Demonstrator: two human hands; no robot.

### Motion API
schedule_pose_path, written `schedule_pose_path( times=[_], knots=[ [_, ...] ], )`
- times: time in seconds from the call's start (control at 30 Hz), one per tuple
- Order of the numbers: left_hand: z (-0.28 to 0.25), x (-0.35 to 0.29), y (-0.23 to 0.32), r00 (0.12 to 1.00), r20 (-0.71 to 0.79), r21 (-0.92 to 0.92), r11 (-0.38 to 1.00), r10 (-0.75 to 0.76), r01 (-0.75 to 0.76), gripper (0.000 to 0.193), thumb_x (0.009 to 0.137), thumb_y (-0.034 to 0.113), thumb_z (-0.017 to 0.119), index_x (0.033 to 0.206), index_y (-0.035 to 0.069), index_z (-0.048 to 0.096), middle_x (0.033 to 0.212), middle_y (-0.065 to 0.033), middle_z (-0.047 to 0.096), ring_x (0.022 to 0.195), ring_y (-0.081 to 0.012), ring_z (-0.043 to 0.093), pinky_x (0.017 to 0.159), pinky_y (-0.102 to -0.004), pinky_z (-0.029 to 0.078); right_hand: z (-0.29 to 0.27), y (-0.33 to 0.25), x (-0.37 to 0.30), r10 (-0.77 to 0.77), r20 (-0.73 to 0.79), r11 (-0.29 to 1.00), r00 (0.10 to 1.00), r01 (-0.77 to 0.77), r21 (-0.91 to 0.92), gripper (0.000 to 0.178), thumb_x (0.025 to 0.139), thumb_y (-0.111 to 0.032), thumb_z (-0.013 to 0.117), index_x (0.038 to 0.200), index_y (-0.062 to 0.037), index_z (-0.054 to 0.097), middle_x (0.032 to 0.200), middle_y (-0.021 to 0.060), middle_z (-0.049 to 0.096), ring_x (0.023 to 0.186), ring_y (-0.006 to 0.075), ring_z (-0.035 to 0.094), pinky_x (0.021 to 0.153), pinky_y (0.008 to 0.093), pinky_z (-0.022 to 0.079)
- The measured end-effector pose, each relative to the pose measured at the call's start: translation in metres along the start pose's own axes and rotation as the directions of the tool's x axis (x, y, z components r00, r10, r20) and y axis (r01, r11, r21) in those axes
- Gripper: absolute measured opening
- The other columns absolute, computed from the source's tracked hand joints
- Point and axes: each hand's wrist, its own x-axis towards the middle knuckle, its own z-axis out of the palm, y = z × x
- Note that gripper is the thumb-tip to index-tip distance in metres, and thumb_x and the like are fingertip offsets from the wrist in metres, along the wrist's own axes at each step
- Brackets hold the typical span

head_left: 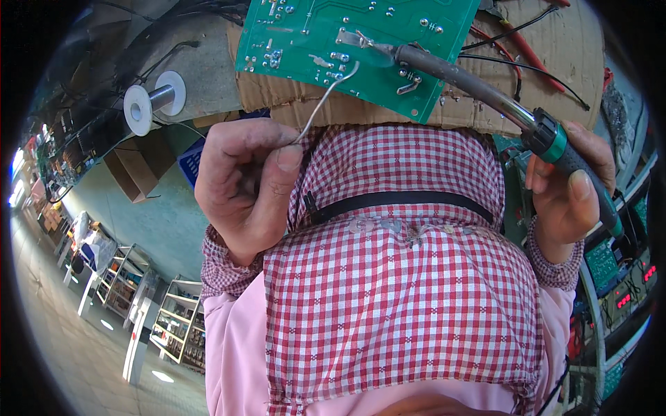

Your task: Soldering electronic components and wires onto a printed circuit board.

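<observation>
A green circuit board [298, 41] lies on corrugated cardboard [333, 111], its solder joints facing up. My right hand [576, 180] is closed round the dark and green handle of a soldering iron [472, 87]. The iron's tip is over the upper middle of the board, by a shiny metal patch; whether it touches cannot be told. Between thumb and forefinger my left hand [250, 180] pinches a length of solder wire [322, 100]. The wire's free end curves up over the board's lower edge, apart from the iron's tip.
A spool of solder [163, 97] with white flanges stands left of the board. Red and black leads [531, 55] lie on the cardboard at the right. An open carton [132, 170] is below the bench at left. Shelves [177, 319] stand farther off, lower left.
</observation>
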Motion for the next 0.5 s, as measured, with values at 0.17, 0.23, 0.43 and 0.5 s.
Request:
schedule_pose_path(
  times=[0.17, 0.23, 0.43, 0.5],
  knots=[
    [0.014, 0.004, 0.002, 0.998, 0.060, 0.040, 0.999, 0.024, -0.027, 0.019, 0.090, -0.005, 0.063, 0.108, -0.003, 0.056, 0.095, -0.0089, 0.066, 0.079, -0.0071, 0.061, 0.070, -0.0194, 0.047, -0.015, 0.001, -0.004, -0.040, 0.001, 0.994, 0.999, 0.040, 0.101, 0.055, 0.089, -0.029, 0.059, 0.125, 0.0113, 0.051, 0.081, 0.0185, 0.062, 0.059, 0.0168, 0.057, 0.055, 0.0276, 0.049],
    [0.021, 0.007, 0.002, 0.997, 0.074, 0.080, 0.996, 0.019, -0.025, 0.018, 0.090, -0.005, 0.064, 0.107, -0.003, 0.058, 0.091, -0.0081, 0.067, 0.077, -0.0069, 0.062, 0.068, -0.0190, 0.047, -0.024, 0.002, -0.006, -0.046, -0.010, 0.992, 0.999, 0.047, 0.121, 0.055, 0.089, -0.029, 0.057, 0.126, 0.0114, 0.051, 0.080, 0.0188, 0.062, 0.058, 0.0173, 0.056, 0.054, 0.0286, 0.049],
    [0.032, 0.016, 0.000, 0.995, 0.077, 0.101, 0.992, 0.066, -0.074, 0.016, 0.090, -0.003, 0.065, 0.104, -0.002, 0.060, 0.083, -0.0046, 0.065, 0.069, -0.0051, 0.058, 0.062, -0.0188, 0.045, -0.035, 0.008, -0.012, -0.026, -0.037, 0.991, 0.999, 0.031, 0.133, 0.054, 0.089, -0.027, 0.054, 0.126, 0.0117, 0.051, 0.080, 0.0192, 0.062, 0.057, 0.0171, 0.056, 0.054, 0.0279, 0.049],
    [0.034, 0.018, -0.001, 0.993, 0.092, 0.113, 0.990, 0.074, -0.084, 0.015, 0.090, -0.002, 0.066, 0.104, -0.002, 0.060, 0.082, -0.0042, 0.064, 0.068, -0.0049, 0.057, 0.061, -0.0187, 0.045, -0.035, 0.009, -0.012, -0.027, -0.028, 0.990, 0.999, 0.031, 0.139, 0.053, 0.089, -0.027, 0.054, 0.126, 0.0118, 0.051, 0.079, 0.0192, 0.062, 0.057, 0.0170, 0.056, 0.054, 0.0275, 0.048]
  ],
)
